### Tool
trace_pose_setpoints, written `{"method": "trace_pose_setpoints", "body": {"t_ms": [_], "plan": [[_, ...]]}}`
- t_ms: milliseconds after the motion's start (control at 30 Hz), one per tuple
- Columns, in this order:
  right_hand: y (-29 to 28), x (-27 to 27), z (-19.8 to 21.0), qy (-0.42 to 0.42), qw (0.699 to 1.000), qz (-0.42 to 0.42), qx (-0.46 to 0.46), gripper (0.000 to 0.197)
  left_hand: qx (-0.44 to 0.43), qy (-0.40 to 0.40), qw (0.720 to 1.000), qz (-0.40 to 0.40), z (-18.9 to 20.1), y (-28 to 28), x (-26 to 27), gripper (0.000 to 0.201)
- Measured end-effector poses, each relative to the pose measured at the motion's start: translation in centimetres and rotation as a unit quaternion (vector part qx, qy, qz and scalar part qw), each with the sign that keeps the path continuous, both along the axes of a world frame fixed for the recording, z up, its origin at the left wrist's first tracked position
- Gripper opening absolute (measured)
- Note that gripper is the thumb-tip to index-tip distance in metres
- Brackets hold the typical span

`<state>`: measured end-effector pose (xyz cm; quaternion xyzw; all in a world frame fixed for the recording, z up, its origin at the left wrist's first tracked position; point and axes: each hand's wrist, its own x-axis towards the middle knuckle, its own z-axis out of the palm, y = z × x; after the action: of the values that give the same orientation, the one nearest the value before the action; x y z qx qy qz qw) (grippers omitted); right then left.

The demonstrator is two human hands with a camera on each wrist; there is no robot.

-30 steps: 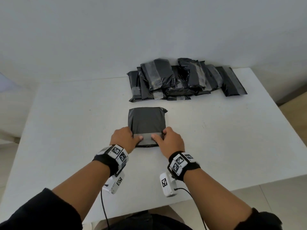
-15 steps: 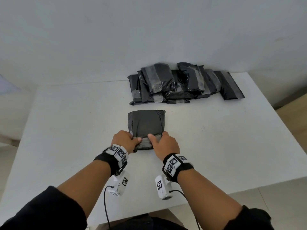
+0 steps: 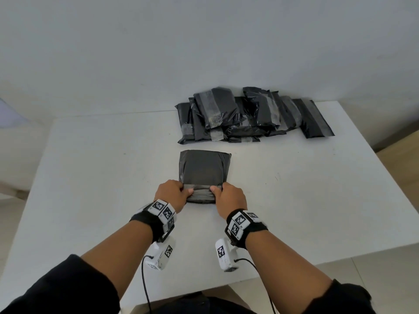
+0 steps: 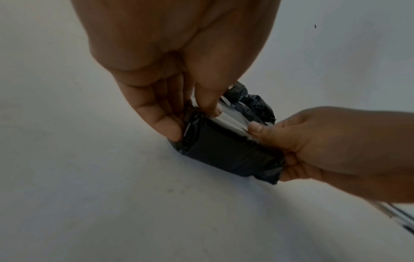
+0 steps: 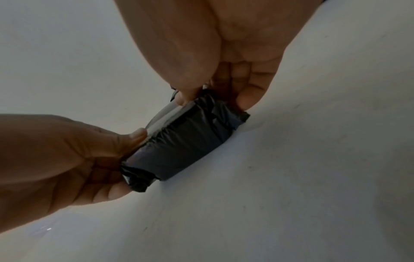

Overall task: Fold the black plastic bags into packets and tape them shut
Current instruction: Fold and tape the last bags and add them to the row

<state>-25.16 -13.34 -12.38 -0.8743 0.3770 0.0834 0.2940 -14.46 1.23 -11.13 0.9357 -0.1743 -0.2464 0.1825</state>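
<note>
Two hands are busy on one black bag packet (image 3: pixel 204 171), which lies flat on the white table (image 3: pixel 95 177) just in front of the person. The left hand (image 3: pixel 171 194) pinches the near left corner and the right hand (image 3: pixel 231 198) pinches the near right corner, thumbs on top of a grey tape strip (image 3: pixel 201 191) that runs across the near edge. I think the taping step is going on now: the strip looks wrinkled, so next the thumbs should rub it flat and wrap its ends down tight. Behind the packet, near the wall, sits a pile of done packets (image 3: pixel 249 116). I count about eight, but they overlap, so I cannot be sure.
</note>
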Motion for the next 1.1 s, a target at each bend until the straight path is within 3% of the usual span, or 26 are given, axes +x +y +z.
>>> {"method": "trace_pose_setpoints", "body": {"t_ms": [133, 233, 333, 533, 700, 900, 1100], "plan": [[-0.1, 0.8, 0.6, 0.005, 1.000, 0.009, -0.007, 0.036, -0.003, 0.029, 0.999, -0.043, -0.4, 1.7, 0.4, 0.038], [0.3, 0.8, 0.8, -0.044, 0.993, 0.038, -0.104, 0.040, -0.040, 0.038, 0.998, -0.018, -0.7, 3.4, 0.4, 0.034], [2.0, 1.2, 1.2, -0.079, 0.982, 0.049, -0.165, 0.029, -0.019, -0.003, 1.000, -0.003, -1.2, 4.8, 0.6, 0.031], [6.0, 3.0, 1.7, 0.047, 0.990, 0.029, -0.130, 0.092, 0.035, -0.048, 0.998, -0.029, -2.2, 6.5, 0.8, 0.028], [6.0, 3.1, 1.4, 0.103, 0.990, 0.017, -0.095, 0.086, 0.020, -0.045, 0.999, -0.022, -2.2, 7.0, 1.7, 0.031], [5.3, 1.1, 2.3, -0.045, 0.993, -0.023, -0.110, 0.076, -0.016, -0.045, 0.998, -0.032, -2.1, 6.7, 3.2, 0.028], [1.4, 0.0, 4.2, -0.182, 0.963, -0.094, -0.174, 0.071, -0.023, -0.041, 0.997, -0.068, -1.7, 3.5, 3.2, 0.026]]}}
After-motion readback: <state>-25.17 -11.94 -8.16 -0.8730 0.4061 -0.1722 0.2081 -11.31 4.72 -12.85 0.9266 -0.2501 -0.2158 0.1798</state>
